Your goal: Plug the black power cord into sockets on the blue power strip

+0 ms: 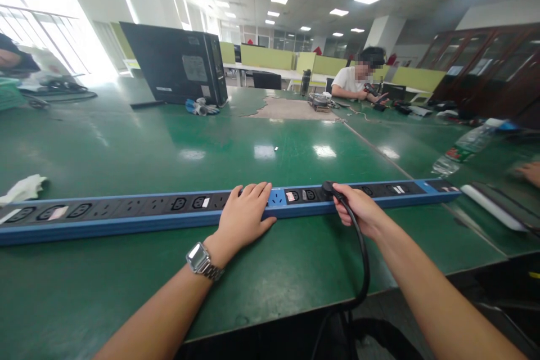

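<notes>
A long blue power strip (pixel 139 225) with black socket panels lies across the table in front of me. My left hand (pixel 247 214), with a metal watch (pixel 202 260) on its wrist, rests flat over the middle of the strip, fingers stretched out and holding nothing. Farther right, my right hand (pixel 356 208) is closed around a black power plug (pixel 327 187), which sits at a socket on the strip. How deep its pins go is hidden. From the plug a thick black cable (pixel 363 259) hangs down over the table's front edge.
The green table (pixel 236 152) carries a black computer case (pixel 177 67) with gloves (pixel 202 106) beside it. A tilted plastic bottle (pixel 468 146) and a white-edged device (pixel 493 206) are at right. Across the table sits a person (pixel 348 80); another person's hand (pixel 529 171) shows at the right edge.
</notes>
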### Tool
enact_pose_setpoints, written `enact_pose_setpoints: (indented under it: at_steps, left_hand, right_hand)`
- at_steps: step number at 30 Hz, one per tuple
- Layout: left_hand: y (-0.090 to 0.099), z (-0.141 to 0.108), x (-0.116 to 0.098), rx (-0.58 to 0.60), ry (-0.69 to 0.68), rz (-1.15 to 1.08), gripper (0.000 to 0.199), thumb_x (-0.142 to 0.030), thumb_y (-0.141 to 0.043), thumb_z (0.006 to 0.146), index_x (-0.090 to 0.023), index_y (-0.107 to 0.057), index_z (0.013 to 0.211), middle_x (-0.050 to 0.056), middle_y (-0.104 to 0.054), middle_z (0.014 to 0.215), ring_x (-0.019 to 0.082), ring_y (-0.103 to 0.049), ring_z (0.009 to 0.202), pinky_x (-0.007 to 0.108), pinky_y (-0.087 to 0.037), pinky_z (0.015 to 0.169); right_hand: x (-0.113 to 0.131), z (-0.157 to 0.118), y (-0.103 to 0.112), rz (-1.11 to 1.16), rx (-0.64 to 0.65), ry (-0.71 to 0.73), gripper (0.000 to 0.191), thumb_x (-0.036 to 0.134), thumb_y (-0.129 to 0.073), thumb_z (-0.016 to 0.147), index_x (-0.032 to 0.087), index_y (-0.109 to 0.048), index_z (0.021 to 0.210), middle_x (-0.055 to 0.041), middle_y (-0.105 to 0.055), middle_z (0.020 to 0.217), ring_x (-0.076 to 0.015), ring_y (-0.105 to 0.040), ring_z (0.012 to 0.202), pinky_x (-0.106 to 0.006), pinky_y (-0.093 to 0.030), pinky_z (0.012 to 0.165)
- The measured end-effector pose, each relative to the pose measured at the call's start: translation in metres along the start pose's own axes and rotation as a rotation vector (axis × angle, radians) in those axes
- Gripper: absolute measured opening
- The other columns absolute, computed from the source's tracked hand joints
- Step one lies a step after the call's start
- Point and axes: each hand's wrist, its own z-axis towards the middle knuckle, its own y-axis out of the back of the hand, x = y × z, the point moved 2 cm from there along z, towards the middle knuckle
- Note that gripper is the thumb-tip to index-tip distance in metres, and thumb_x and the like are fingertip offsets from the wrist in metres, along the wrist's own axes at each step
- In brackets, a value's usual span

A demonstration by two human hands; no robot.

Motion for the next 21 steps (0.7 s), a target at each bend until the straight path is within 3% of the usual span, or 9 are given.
enact_pose_setpoints:
  at_steps: [6,11,13,16,19,21]
  left_hand:
    - [-0.001,0.000,0.000,-0.001,-0.003,0.011,0.066,-0.041,-0.064,0.083,-0.017,-0.042,0.141,0.012,-0.052,0.143,0.032,-0.049,0.127,0.051,-0.035,0.106]
    - [-0.001,-0.001,0.001,0.000,0.000,0.024,0.064,-0.042,-0.062,0.084,-0.018,-0.043,0.141,0.011,-0.052,0.143,0.030,-0.049,0.127,0.049,-0.035,0.106]
    - [0.000,-0.001,0.000,0.003,-0.001,0.028,0.066,-0.042,-0.062,0.084,-0.016,-0.042,0.141,0.011,-0.052,0.143,0.030,-0.048,0.127,0.049,-0.035,0.107]
    - [-0.001,-0.001,0.001,-0.004,-0.002,0.024,0.067,-0.042,-0.063,0.084,-0.015,-0.042,0.141,0.011,-0.051,0.144,0.030,-0.048,0.126,0.049,-0.035,0.107]
    - [-0.002,-0.001,0.001,-0.007,0.002,0.018,0.066,-0.042,-0.063,0.084,-0.017,-0.042,0.141,0.010,-0.052,0.143,0.030,-0.048,0.126,0.049,-0.035,0.106]
    - [-0.002,-0.001,0.000,-0.009,0.004,0.015,0.066,-0.042,-0.063,0.083,-0.017,-0.042,0.141,0.010,-0.052,0.142,0.030,-0.049,0.125,0.049,-0.034,0.106]
  right_hand:
    - [-0.011,-0.002,-0.008,-0.031,-0.088,-0.045,0.042,0.044,-0.049,0.092,0.017,-0.048,0.060,0.0059,-0.040,0.038,-0.0061,-0.033,0.028,-0.017,-0.023,0.031]
    - [0.011,-0.017,-0.007,0.071,-0.073,0.067,0.034,0.039,-0.053,0.091,0.015,-0.053,0.067,0.0064,-0.041,0.042,-0.0043,-0.032,0.030,-0.016,-0.023,0.032]
    - [0.026,-0.024,0.013,0.107,-0.073,0.142,0.034,0.042,-0.053,0.091,0.015,-0.055,0.070,0.0078,-0.037,0.041,-0.0040,-0.030,0.031,-0.016,-0.023,0.033]
    - [0.037,-0.026,0.065,0.041,-0.155,0.151,0.029,0.040,-0.054,0.091,0.014,-0.060,0.078,0.0066,-0.040,0.044,-0.0053,-0.034,0.032,-0.016,-0.026,0.033]
    - [0.029,-0.012,0.119,-0.095,-0.281,0.046,0.027,0.037,-0.053,0.092,0.014,-0.061,0.079,0.0075,-0.036,0.043,-0.0055,-0.030,0.032,-0.017,-0.023,0.032]
    - [0.020,-0.001,0.142,-0.157,-0.314,0.009,0.026,0.037,-0.053,0.092,0.016,-0.060,0.078,0.0083,-0.034,0.042,-0.0055,-0.028,0.031,-0.018,-0.020,0.032]
